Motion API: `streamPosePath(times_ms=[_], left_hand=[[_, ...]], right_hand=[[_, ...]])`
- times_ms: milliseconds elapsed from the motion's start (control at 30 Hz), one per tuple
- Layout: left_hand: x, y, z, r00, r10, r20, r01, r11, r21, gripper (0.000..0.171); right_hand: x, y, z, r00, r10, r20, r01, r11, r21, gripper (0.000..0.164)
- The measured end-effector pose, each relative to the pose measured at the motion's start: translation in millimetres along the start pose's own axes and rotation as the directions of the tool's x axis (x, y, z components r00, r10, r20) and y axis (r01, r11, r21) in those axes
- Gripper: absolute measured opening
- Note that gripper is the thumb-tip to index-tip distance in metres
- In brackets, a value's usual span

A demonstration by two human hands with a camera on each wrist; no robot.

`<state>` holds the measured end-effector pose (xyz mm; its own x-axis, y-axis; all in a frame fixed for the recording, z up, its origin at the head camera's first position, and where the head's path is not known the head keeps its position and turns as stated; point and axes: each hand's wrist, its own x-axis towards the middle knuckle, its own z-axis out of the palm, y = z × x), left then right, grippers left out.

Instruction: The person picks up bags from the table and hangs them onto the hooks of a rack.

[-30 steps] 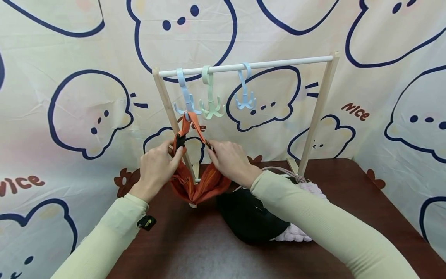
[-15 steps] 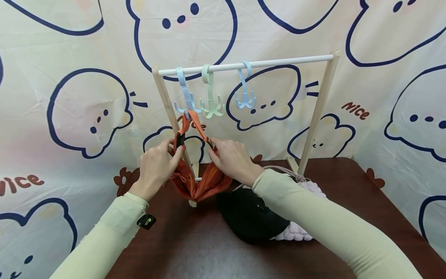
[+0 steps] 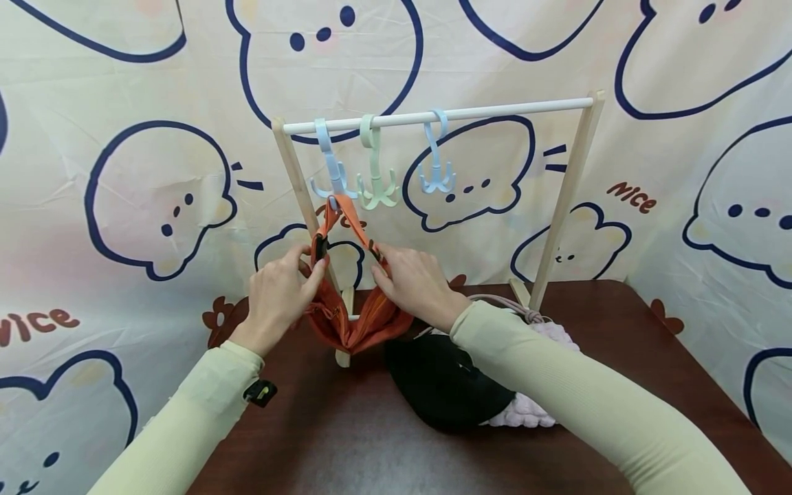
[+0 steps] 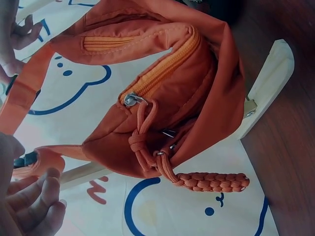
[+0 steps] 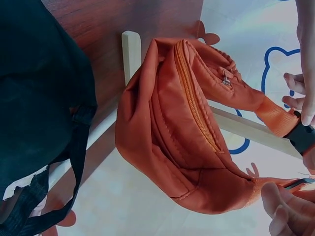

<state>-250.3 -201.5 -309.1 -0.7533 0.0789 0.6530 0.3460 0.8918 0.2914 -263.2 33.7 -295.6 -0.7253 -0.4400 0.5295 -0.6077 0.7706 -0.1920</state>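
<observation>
An orange waist bag (image 3: 377, 324) hangs by its strap (image 3: 351, 218) from the left blue multi-prong hook (image 3: 336, 177). My left hand (image 3: 277, 294) pinches the strap beside the black buckle (image 3: 320, 246). On the other side, my right hand (image 3: 418, 283) pinches the strap just below a dark slider. The bag's body sags in a V below both hands. The left wrist view shows a zipper (image 4: 167, 69) and a braided cord pull (image 4: 211, 182). In the right wrist view the bag's other side (image 5: 182, 123) faces the camera, with a long zipper across it.
A green hook (image 3: 376, 185) and a second blue hook (image 3: 436, 175) hang from the rack's white rod (image 3: 507, 110). A black bag (image 3: 442, 385) lies over a fluffy lilac item (image 3: 522, 414) on the brown table (image 3: 346, 440). Patterned cloth (image 3: 155, 199) stands behind.
My right hand has shifted very slightly right with its side of the strap. The left hand keeps its place, and the bag stays on the hook.
</observation>
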Motion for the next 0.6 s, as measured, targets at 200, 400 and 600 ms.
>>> streamPosePath(times_ms=[200, 400, 600], left_hand=[[-0.5, -0.5, 2.1, 1.000, -0.007, 0.006, 0.007, 1.000, 0.010, 0.036], [-2.4, 0.3, 2.7, 1.000, -0.012, 0.004, 0.012, 1.000, 0.014, 0.036], [-2.7, 1.8, 2.4, 1.000, -0.018, 0.009, 0.018, 1.000, -0.003, 0.035]], right_hand=[[-1.1, 2.7, 1.6, 1.000, -0.005, -0.014, 0.005, 1.000, 0.001, 0.037], [-2.9, 6.4, 1.1, 1.000, -0.008, -0.016, 0.008, 1.000, 0.003, 0.031], [-3.8, 9.1, 0.1, 1.000, 0.009, -0.013, -0.009, 1.000, 0.001, 0.031]])
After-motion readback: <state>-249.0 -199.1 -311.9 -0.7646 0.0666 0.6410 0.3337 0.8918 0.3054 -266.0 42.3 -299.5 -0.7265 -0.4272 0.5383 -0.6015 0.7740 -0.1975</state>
